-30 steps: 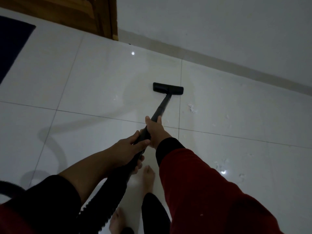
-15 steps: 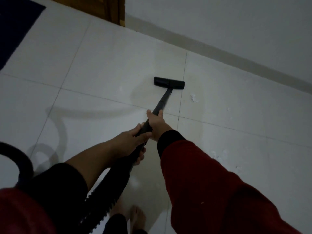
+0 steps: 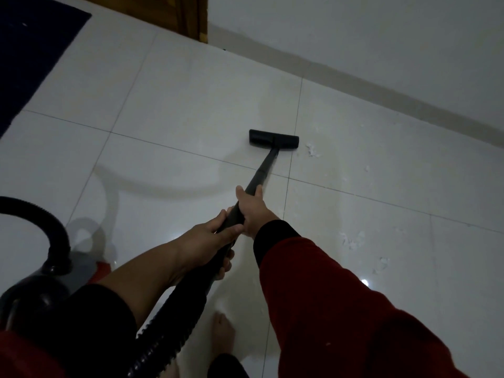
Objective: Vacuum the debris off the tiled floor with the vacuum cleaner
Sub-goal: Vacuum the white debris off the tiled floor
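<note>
The black flat floor nozzle of the vacuum now lies closer to the white shredded debris clump — its right end sits just beside the clump, where a clear gap stood a second ago. The grey-and-black vacuum canister body with its curved black hose has entered view at lower left — earlier only a hose loop showed.

A dark blue mat lies on the floor at the upper left. A brown wooden door frame stands at the top, meeting the plain white wall, which has a grey skirting strip along its base.
</note>
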Tool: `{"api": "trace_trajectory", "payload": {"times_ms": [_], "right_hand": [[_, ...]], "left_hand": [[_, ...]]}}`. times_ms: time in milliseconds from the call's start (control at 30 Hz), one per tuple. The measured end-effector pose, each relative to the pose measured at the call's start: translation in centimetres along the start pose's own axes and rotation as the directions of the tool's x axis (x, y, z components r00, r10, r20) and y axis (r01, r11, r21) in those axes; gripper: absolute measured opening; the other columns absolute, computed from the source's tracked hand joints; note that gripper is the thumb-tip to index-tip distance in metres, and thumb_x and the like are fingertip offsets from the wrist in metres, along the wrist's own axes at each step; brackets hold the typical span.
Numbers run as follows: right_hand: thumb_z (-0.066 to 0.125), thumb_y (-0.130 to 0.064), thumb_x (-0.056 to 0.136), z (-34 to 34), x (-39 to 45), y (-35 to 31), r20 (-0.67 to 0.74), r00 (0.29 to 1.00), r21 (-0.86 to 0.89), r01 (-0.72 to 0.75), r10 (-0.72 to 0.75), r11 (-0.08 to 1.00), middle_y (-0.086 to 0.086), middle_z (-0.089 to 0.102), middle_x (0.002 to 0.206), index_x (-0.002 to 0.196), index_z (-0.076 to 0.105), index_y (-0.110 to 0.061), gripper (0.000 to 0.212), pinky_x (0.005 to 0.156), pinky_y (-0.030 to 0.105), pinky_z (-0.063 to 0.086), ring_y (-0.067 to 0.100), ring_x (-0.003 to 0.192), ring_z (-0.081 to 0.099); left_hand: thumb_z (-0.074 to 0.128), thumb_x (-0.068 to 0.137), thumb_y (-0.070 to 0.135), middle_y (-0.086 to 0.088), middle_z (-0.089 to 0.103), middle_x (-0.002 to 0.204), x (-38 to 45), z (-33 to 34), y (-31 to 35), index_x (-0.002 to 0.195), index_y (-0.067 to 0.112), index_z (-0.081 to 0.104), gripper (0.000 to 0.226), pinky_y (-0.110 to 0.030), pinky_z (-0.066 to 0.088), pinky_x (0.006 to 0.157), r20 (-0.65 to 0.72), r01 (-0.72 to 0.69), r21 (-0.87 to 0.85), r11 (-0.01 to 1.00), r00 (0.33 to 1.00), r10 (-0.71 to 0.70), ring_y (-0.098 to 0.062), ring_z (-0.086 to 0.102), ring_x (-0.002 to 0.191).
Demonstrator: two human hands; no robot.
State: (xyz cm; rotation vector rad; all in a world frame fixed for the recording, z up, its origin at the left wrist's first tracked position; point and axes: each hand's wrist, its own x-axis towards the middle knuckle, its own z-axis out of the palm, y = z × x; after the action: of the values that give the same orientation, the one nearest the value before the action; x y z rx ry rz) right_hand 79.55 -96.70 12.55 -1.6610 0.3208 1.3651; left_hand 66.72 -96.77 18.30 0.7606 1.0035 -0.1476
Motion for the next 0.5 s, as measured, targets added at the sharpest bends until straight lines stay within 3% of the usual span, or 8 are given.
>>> {"api": "trace_trajectory", "payload": {"times_ms": [100, 267, 500], "right_hand": [[0.051, -0.029, 0.098, -0.1, -0.5, 1.4, 0.008, 1.000, 0.011, 0.003, -0.004, 1.000, 0.014, 0.038, 0.145, 0.149, -0.001, -0.046, 0.074, 0.078, 0.034, 0.053, 0.018, 0.067, 0.054], [0.052, -0.029, 0.098, -0.1, -0.8, 4.0, -0.013, 1.000, 0.002, -0.003, 0.003, 1.000, 0.015, 0.041, 0.144, 0.149, -0.001, -0.046, 0.076, 0.065, 0.033, 0.053, 0.018, 0.064, 0.053], [0.052, -0.030, 0.098, 0.6, -3.3, 7.7, -0.027, 1.000, 0.000, -0.003, 0.003, 1.000, 0.012, 0.039, 0.145, 0.149, -0.002, -0.046, 0.075, 0.081, 0.036, 0.055, 0.018, 0.066, 0.054]], "left_hand": [[0.056, 0.092, 0.032, -0.012, 0.052, 0.070, -0.4, -0.2, -1.3, 0.141, 0.048, 0.029, 0.059, -0.027, 0.043, 0.045, -0.005, -0.008, 0.009, 1.000, 1.000, 0.008, -0.017, 0.051, 0.049], [0.056, 0.092, 0.033, -0.012, 0.052, 0.070, -0.5, -1.0, -3.8, 0.141, 0.047, 0.029, 0.057, -0.028, 0.044, 0.046, 0.010, 0.004, 0.025, 1.000, 1.000, -0.004, -0.018, 0.052, 0.051], [0.054, 0.093, 0.033, -0.012, 0.051, 0.071, -3.0, -2.4, -6.9, 0.141, 0.047, 0.027, 0.057, -0.027, 0.044, 0.046, 0.030, 0.003, 0.050, 0.999, 1.000, -0.005, -0.018, 0.051, 0.051]]}}
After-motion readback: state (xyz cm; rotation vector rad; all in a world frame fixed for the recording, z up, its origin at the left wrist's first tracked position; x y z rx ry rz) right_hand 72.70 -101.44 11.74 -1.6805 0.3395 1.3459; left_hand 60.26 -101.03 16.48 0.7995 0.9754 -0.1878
